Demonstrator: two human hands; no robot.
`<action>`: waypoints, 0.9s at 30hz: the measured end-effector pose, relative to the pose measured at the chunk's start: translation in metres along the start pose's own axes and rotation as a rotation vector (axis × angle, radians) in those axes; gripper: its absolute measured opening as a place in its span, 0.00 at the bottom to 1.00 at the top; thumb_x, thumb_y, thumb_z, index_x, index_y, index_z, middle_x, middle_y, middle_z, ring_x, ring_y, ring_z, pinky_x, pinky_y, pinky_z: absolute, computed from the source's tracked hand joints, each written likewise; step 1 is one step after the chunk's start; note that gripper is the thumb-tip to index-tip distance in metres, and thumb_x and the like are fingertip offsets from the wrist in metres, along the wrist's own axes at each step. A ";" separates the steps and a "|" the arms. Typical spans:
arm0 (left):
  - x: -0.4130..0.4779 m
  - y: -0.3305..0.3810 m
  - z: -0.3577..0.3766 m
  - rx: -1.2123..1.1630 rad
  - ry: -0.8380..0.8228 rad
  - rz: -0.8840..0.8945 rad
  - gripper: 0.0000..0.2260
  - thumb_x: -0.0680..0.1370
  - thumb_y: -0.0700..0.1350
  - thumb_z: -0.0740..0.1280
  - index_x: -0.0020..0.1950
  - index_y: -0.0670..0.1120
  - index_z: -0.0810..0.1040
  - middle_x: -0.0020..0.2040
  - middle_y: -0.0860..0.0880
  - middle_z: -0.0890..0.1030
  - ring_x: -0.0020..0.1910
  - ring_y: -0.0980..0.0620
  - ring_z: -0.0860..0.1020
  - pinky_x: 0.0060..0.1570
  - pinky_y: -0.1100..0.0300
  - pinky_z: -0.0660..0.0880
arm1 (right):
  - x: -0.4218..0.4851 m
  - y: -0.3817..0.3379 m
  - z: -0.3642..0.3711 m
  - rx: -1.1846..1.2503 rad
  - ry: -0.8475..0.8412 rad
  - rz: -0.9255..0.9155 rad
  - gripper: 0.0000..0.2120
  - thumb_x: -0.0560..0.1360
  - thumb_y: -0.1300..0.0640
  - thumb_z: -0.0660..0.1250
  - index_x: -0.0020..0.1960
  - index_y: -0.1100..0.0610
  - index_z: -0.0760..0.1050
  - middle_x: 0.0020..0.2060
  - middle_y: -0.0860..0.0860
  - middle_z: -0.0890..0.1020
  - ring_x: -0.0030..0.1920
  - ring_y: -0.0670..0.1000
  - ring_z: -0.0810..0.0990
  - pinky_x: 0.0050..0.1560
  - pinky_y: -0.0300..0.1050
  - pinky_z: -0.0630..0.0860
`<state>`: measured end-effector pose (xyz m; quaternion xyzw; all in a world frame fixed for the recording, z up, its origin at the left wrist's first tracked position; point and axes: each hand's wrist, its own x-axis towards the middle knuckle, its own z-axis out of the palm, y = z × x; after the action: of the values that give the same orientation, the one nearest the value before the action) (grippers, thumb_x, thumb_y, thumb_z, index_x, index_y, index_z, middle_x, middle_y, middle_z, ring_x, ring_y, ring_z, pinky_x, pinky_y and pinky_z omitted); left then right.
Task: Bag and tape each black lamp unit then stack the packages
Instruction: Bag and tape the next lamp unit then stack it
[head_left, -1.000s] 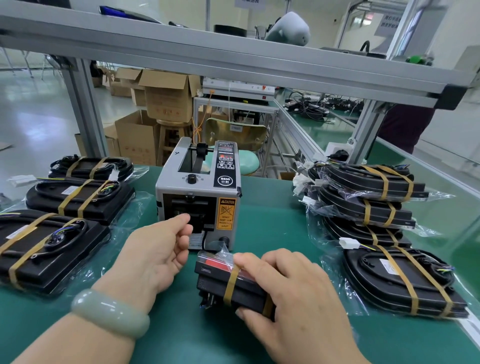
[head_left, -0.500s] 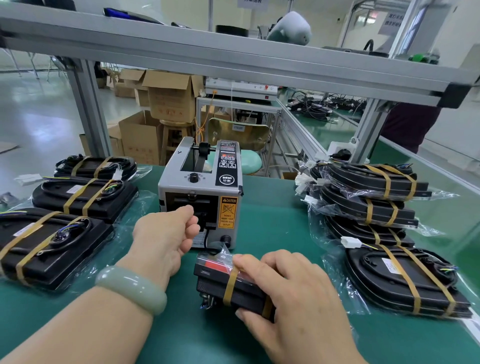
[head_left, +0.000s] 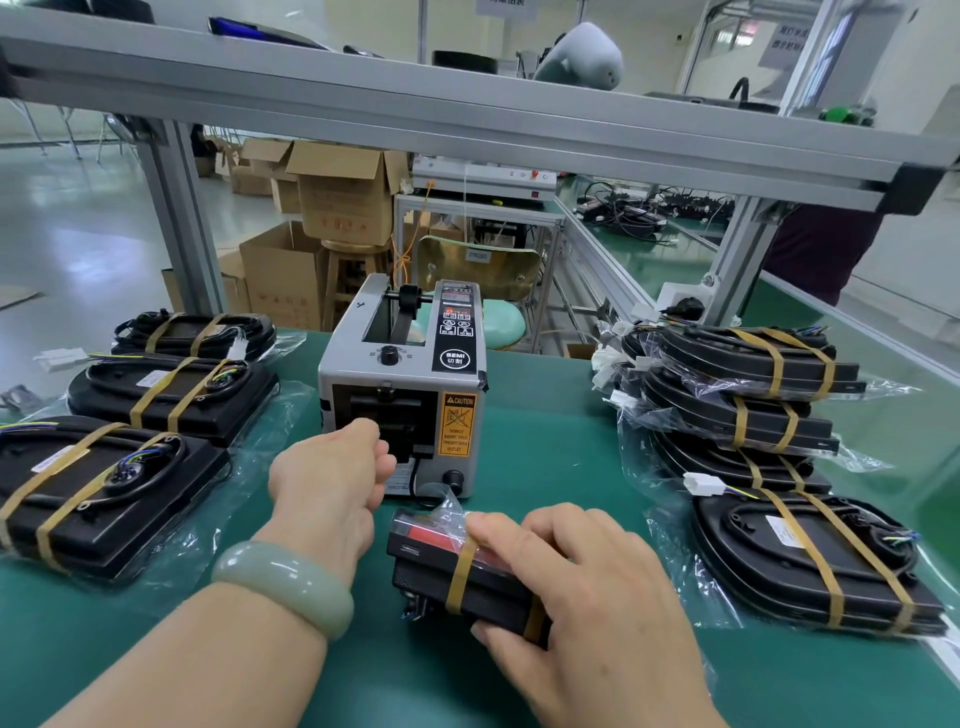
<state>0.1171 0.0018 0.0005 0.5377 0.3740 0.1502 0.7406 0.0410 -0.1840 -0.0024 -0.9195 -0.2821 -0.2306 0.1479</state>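
A bagged black lamp unit (head_left: 447, 577) with a red lens and one band of brown tape lies on the green bench in front of me. My right hand (head_left: 587, 597) presses down on it and grips its near side. My left hand (head_left: 332, 478), a pale green bangle on the wrist, reaches to the outlet of the grey tape dispenser (head_left: 405, 384), fingers curled at the slot; any tape between them is hidden. At the right, a stack of taped packages (head_left: 737, 395) stands behind one more taped package (head_left: 810, 561).
Three taped packages (head_left: 104, 493) lie in a row along the left of the bench (head_left: 545, 441). An aluminium frame beam (head_left: 467, 119) crosses overhead. Cardboard boxes and a stool stand beyond the bench's far edge.
My left hand has moved forward and right, up to the dispenser's outlet. My right hand stays on the lamp unit.
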 end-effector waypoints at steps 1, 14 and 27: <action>0.001 0.000 -0.001 -0.003 -0.010 0.001 0.04 0.76 0.41 0.66 0.42 0.43 0.77 0.35 0.48 0.80 0.28 0.57 0.75 0.26 0.65 0.68 | 0.000 0.000 0.000 -0.001 -0.001 -0.001 0.31 0.54 0.41 0.72 0.58 0.40 0.74 0.40 0.43 0.75 0.37 0.49 0.74 0.35 0.43 0.73; 0.003 0.010 0.003 0.046 0.042 0.049 0.02 0.75 0.40 0.68 0.42 0.42 0.78 0.33 0.49 0.79 0.23 0.58 0.74 0.19 0.70 0.67 | -0.001 0.000 0.000 0.004 -0.001 -0.004 0.31 0.55 0.41 0.72 0.58 0.39 0.73 0.40 0.42 0.74 0.38 0.49 0.74 0.36 0.42 0.72; -0.001 0.004 -0.005 0.172 -0.020 0.182 0.02 0.73 0.38 0.63 0.41 0.44 0.72 0.34 0.45 0.69 0.29 0.50 0.63 0.27 0.62 0.59 | -0.001 0.001 0.001 0.019 0.010 0.020 0.31 0.55 0.42 0.73 0.58 0.41 0.76 0.41 0.43 0.75 0.38 0.49 0.75 0.37 0.44 0.74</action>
<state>0.1136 0.0059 0.0034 0.6323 0.3278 0.1791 0.6787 0.0414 -0.1852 -0.0034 -0.9195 -0.2745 -0.2309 0.1604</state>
